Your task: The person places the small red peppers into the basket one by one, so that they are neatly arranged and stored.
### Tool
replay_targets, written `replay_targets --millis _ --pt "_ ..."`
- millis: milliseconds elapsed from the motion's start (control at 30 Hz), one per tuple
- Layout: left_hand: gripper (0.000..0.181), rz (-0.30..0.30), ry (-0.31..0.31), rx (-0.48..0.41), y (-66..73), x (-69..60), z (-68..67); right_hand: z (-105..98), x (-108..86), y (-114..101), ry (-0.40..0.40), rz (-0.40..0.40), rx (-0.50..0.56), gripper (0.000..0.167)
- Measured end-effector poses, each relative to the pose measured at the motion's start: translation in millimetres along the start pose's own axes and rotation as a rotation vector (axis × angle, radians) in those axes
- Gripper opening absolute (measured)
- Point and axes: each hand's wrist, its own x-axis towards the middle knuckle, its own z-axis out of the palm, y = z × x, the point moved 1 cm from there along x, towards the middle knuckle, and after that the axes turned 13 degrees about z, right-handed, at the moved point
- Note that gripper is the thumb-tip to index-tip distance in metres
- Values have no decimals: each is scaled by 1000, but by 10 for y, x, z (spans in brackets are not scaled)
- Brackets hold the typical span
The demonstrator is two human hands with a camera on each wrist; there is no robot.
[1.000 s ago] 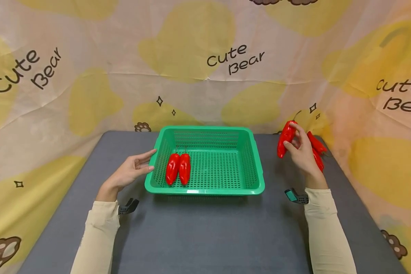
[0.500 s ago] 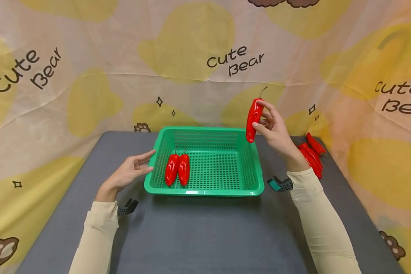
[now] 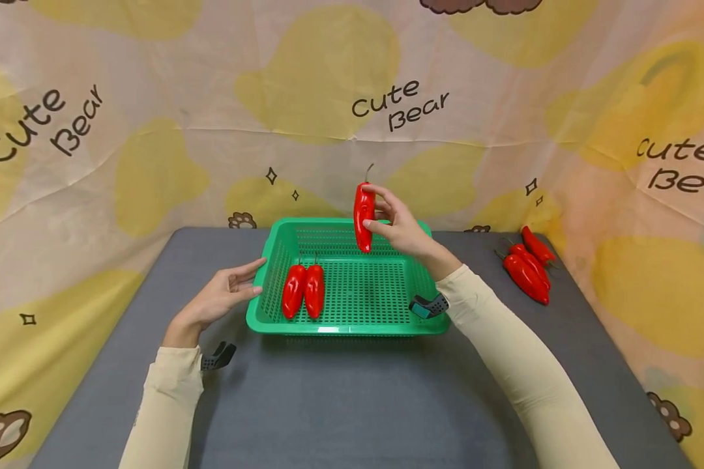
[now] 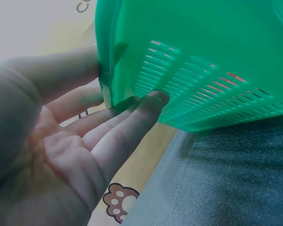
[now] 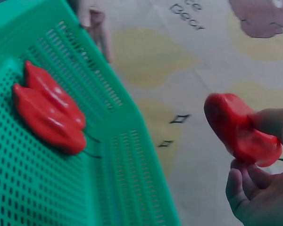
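Note:
In my right hand [image 3: 405,231] I hold a long red pepper [image 3: 364,218], pinched between thumb and fingers, its thin stem pointing up. It hangs above the back part of a green plastic basket [image 3: 352,329]. The right wrist view also has this pepper [image 5: 231,127], away from the basket wall. Two more red peppers, a left one [image 3: 293,291] and a right one [image 3: 314,291], lie side by side in the basket's left part. My left hand [image 3: 220,296] touches the basket's left side with fingers fairly straight; in the left wrist view, fingers [image 4: 125,136] reach under the rim [image 4: 106,52].
Several red peppers [image 3: 525,279] lie in a group at the far right of the grey table [image 3: 340,404]. A patterned cloth [image 3: 328,78] hangs behind and along the sides. The basket's perforated walls stand between its inside and the table.
My right hand has carried the pepper left from the group at the right, up and over the basket. The left hand has stayed at the basket's left side.

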Motion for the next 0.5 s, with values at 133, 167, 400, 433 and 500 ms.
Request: replay_targets --millis 133,167,400,433,500 --pt "68 1 -5 -18 -4 -1 14 101 60 64 -93 75 11 62" --pt "68 2 -7 -22 -1 0 15 117 66 71 -114 94 19 62" --pt "68 7 2 -20 2 3 11 167 112 108 -217 181 34 61" --pt "68 2 0 -18 1 1 13 170 119 119 -223 190 29 61" --pt "68 -6 1 -14 -4 -3 18 180 136 148 -237 208 23 61"
